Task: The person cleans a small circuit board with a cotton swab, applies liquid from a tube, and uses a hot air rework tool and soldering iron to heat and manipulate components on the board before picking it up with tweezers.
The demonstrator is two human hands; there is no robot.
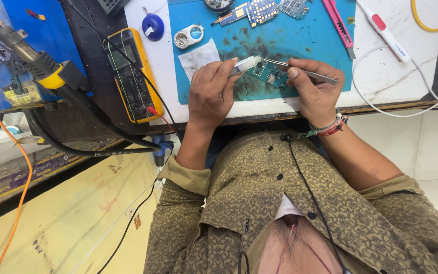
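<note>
Bright, even light; sharp focus (edges slightly warped).

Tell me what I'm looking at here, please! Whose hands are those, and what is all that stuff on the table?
This picture comes from a camera worn on a person's head, looking down, so you see their own chest and both hands. There is no machine, just bare hands. The left hand holds a small white tube in its grip. The right hand holds thin metal tweezers. Both tips meet over a small green circuit board, which lies on a stained blue mat on a white table. Around it are more circuit boards, a pink cutter knife, a yellow meter with wires, and a soldering tool at the left.
</note>
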